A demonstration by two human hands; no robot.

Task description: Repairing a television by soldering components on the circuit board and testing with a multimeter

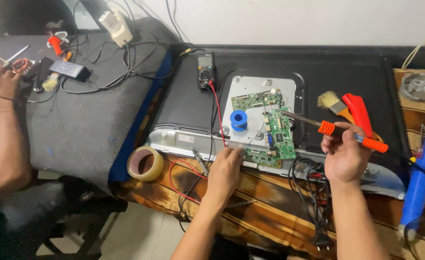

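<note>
holding orange-handled soldering iron (352,136) closed in right hand (343,156), tip pointing far-left over green circuit board (275,132); left hand (226,168) seemingly pinching board's near edge.

Even indoor light, sharp centre, wide-angle bend at the edges.

I see soft overhead light w/ no hard shadows; the green circuit board (265,127) is crisp, brightest zone is the white wall (294,19) above it. Mild sheen on the metal plate just left of the board. Far left of the board it goes dim, dark cloth w/ little detail. Below-left of the board the floor area is murky, slightly soft. Straight edges bow away from the board toward the frame corners.
</note>
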